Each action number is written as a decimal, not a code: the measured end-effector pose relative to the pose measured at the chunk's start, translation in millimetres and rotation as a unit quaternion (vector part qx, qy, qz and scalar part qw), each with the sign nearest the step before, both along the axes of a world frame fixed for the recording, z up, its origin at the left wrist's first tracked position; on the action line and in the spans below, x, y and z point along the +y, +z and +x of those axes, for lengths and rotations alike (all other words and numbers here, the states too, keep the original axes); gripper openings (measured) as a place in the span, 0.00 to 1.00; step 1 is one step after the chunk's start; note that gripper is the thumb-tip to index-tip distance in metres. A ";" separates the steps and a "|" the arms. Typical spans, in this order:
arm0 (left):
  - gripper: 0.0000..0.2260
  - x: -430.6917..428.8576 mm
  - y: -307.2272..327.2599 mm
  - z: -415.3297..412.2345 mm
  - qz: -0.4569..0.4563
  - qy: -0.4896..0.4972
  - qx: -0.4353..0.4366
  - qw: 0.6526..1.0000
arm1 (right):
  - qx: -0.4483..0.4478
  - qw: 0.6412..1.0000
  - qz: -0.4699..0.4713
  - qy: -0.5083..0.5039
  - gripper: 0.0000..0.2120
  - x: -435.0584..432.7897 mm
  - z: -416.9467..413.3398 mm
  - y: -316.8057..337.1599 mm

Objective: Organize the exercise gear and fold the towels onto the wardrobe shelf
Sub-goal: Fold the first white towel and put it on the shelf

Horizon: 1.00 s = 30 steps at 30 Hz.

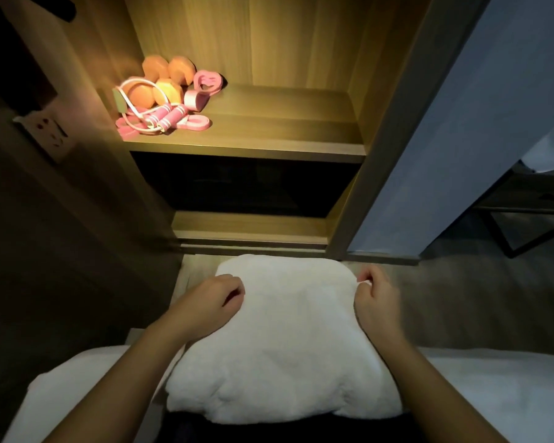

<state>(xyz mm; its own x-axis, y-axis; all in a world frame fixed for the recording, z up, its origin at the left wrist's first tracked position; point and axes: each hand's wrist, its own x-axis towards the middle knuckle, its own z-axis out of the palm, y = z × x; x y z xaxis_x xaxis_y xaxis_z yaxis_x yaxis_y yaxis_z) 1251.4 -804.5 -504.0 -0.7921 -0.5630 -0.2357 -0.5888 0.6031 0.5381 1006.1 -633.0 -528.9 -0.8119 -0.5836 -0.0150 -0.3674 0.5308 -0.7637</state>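
**Both hands on a towel, gear on the shelf**

Two bare forearms reach forward from the bottom edge of the head view to a white towel (279, 340). It is thick and fluffy, bunched into a rough rounded square, and held out in front of the person. Its near edge hangs over something dark at the bottom of the frame.

On the towel's left edge, the left hand (211, 298) has its fingers curled in and grips the cloth. At the upper right edge, the right hand (376, 298) pinches the cloth between thumb and fingers, the other fingers bent.

White bedding (493, 385) lies on either side, under the arms. Beyond the towel stands an open wooden wardrobe (394, 129).

A lit shelf (269, 135) holds the exercise gear, all gathered at its left end. Orange dumbbells (160, 81) sit at the back. A pink rope (165, 118) lies coiled in front of them, its handles side by side. Pink bands (207, 81) lie just to the right, touching the pile. No towel is on this shelf. Below it is a dark compartment.

A wall socket (47, 131) sits on the dim panel to the left. A pale door (480, 123) stands to the right.
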 end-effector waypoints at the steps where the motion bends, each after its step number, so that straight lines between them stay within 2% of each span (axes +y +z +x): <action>1: 0.04 0.0 2.0 -3.7 0.030 0.004 0.013 0.999 | 0.000 1.000 -0.027 -0.012 0.12 3.4 1.6 1.6; 3: 0.06 1.0 3.1 -8.1 0.059 0.015 0.041 0.997 | -0.012 0.998 -0.055 -0.033 0.12 5.9 2.4 3.7; 10: 0.08 8.1 -4.3 2.2 0.064 0.007 0.099 0.993 | -0.046 0.998 -0.045 -0.025 0.13 1.2 -0.3 0.2; 12: 0.12 9.4 -1.4 0.1 0.095 0.014 0.112 0.989 | -0.048 0.998 -0.044 -0.019 0.13 -0.2 -0.2 -0.3; 15: 0.20 12.9 0.7 -13.1 0.123 0.059 0.086 0.987 | -0.048 0.998 -0.036 -0.013 0.13 -0.4 -1.4 -0.8; 17: 0.22 12.4 0.3 -22.3 0.128 0.095 0.043 0.986 | -0.050 0.998 -0.034 -0.014 0.12 -0.1 -3.3 -1.6; 20: 0.15 7.4 4.2 -27.0 0.184 0.083 -0.008 0.979 | -0.053 0.998 -0.025 -0.007 0.12 0.1 -4.3 -3.2; 22: 0.05 2.9 10.2 -27.4 0.189 0.044 -0.047 0.980 | -0.055 0.998 -0.007 0.003 0.11 -1.3 -4.6 -4.5; 25: 0.05 3.7 11.1 -26.7 0.150 0.046 -0.059 0.986 | -0.054 0.998 0.028 0.010 0.09 -3.9 -7.4 -7.4; 28: 0.08 9.9 4.4 -20.2 0.047 0.161 0.022 0.986 | -0.028 0.998 0.060 -0.021 0.08 -6.3 -8.1 -10.7; 30: 0.10 12.5 -3.7 -14.7 0.004 0.197 0.049 0.979 | 0.013 0.996 0.082 -0.021 0.09 -7.8 -5.6 -12.8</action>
<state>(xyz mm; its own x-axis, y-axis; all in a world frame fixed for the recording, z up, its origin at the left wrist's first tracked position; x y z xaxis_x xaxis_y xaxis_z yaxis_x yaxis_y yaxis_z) 1236.7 -792.0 -507.7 -0.5329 -0.8278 -0.1753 -0.7207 0.3354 0.6068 1000.5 -640.7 -541.7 -0.8368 -0.5406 -0.0860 -0.3610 0.6631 -0.6557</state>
